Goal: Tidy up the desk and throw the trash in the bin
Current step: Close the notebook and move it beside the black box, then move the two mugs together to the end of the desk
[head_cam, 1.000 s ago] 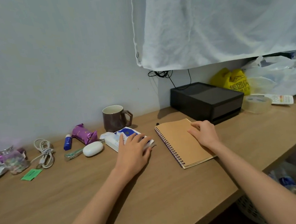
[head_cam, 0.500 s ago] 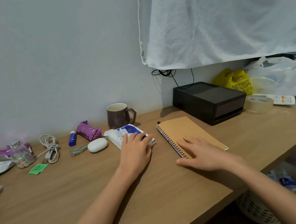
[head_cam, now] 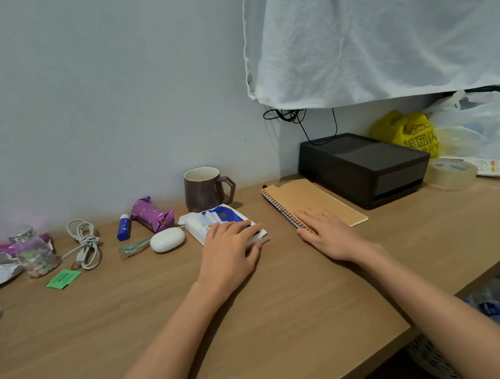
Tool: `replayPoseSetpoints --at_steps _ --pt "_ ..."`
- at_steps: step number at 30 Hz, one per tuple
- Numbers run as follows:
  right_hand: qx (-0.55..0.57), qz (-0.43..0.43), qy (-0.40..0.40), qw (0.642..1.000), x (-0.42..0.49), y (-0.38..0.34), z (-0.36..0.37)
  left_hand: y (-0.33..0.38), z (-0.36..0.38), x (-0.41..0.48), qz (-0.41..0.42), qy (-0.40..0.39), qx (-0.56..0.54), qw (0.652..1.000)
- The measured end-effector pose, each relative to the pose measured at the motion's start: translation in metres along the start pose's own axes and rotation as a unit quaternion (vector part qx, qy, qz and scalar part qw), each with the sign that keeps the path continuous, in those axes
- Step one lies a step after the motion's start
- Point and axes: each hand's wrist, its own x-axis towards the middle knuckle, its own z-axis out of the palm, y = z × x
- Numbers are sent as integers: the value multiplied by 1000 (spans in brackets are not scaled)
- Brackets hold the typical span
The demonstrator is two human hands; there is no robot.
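White mesh basket (head_cam: 426, 355) below the wooden surface (head_cam: 163, 320): cut off by the frame, contents unclear. My left hand (head_cam: 227, 252) lies flat, fingers loosely spread, covering the near end of the white-and-blue packet (head_cam: 215, 218). My right hand (head_cam: 329, 233) presses flat on the near corner of the tan spiral notebook (head_cam: 310, 198). Brown mug (head_cam: 203, 190) stands behind the packet.

two bare arms — the left forearm (head_cam: 172, 343) and the right forearm (head_cam: 437, 308) — run uncovered from the wrists to the lower edge of view. the left hand (head_cam: 229, 252) and the right hand (head_cam: 329, 233) are bare as well, with slim fingers; nails too small to make out.
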Motion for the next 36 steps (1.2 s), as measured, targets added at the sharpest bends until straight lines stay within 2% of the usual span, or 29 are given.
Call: replayPoseSetpoints --at_steps 6,15,19,22,29,36 --pt "19 16 29 999 33 6 0 -3 5 0 4 28 -11 1000" --pt "22 30 52 998 42 6 -2 -3 2 0 2 14 -13 1000" --pt "5 35 39 999 41 1 -4 -3 -1 1 2 -11 -16 1000" --pt "-5 27 58 998 35 -6 -8 -3 -6 1 3 -26 -34 999" --pt "39 -36 206 977 -8 -47 -30 -2 -51 -21 -43 56 -74 995" --pt "141 -141 258 945 -62 -132 -47 -40 -116 -88 -117 122 -49 984"
